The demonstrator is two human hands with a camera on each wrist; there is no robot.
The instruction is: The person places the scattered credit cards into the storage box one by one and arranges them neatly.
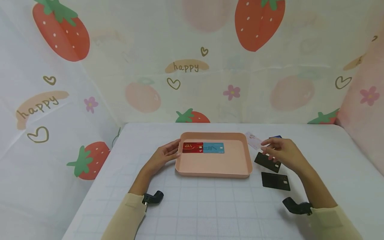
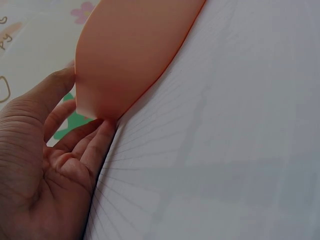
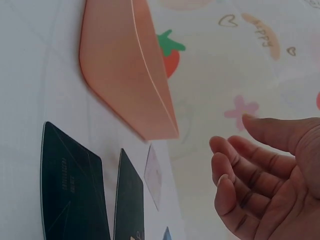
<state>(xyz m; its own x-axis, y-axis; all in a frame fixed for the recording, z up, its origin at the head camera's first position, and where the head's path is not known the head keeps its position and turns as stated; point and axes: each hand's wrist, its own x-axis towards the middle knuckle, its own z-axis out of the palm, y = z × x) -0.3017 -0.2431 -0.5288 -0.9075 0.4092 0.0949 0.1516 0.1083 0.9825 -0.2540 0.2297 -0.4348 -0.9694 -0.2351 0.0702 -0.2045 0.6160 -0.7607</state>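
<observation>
My left hand (image 1: 164,154) touches the left side of a shallow pink tray (image 1: 216,171), its fingers extended and fingertips at the wall and rim. In the left wrist view, the thumb and fingers of this hand meet the tray's outer wall (image 2: 125,55). Inside the tray, a red VIP card (image 1: 192,147) and a light-blue VIP card (image 1: 213,148) lie side by side. Above the cards to the right of the tray hovers my right hand (image 1: 283,153), fingers loosely bent and nothing between them. A black card (image 1: 265,161) lies partly beneath it.
A second black card (image 1: 276,181) lies nearer the front. A pale patterned card (image 1: 253,140) is beside the tray's right rim, and a blue card (image 1: 275,136) is mostly hidden behind the right hand. A strawberry-print curtain (image 1: 192,93) closes off the back of the white table (image 1: 210,206).
</observation>
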